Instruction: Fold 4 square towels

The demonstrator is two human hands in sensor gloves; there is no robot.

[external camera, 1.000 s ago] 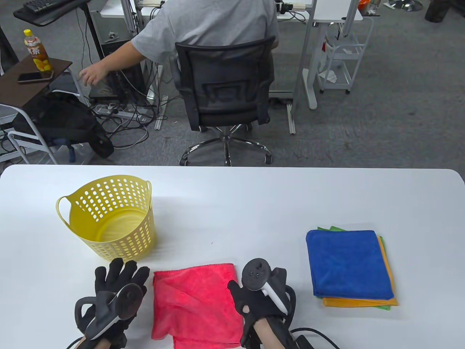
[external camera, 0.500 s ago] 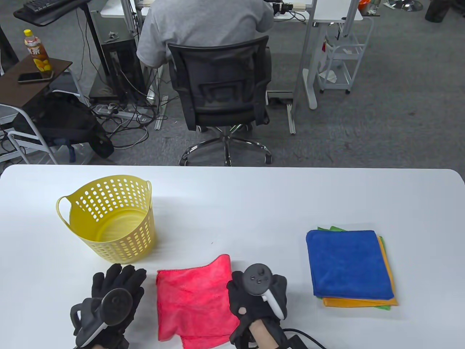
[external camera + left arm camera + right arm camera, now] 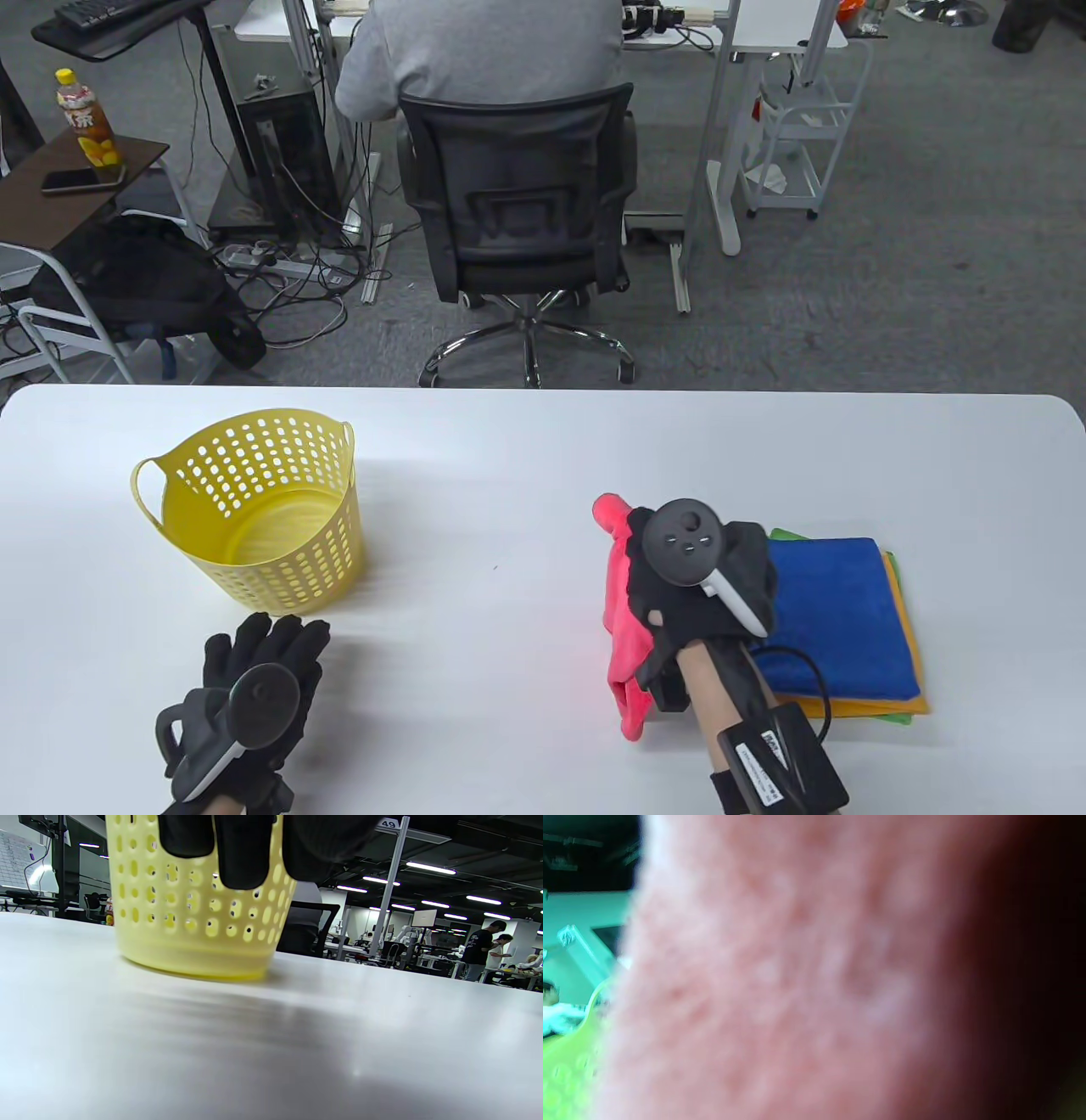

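My right hand [image 3: 657,586] grips a red towel [image 3: 622,624] and holds it bunched above the table, with the cloth hanging down on the hand's left side. Hand and towel are at the left edge of a folded stack with a blue towel [image 3: 840,620] on top, an orange towel [image 3: 848,706] under it and a green towel [image 3: 785,535] peeking out at the back. The right wrist view is filled by blurred red towel [image 3: 797,984]. My left hand [image 3: 270,647] lies flat on the table with straight fingers [image 3: 242,853], holding nothing, just in front of the yellow basket [image 3: 254,509].
The perforated yellow basket [image 3: 199,929] stands at the table's left with nothing in it. Beyond the far table edge [image 3: 543,390], a person sits in a black office chair [image 3: 517,212], back turned.
My right hand has lifted the red towel off the table in front of me and carried it right and away, up to the folded stack. The left hand drew back slightly toward me.
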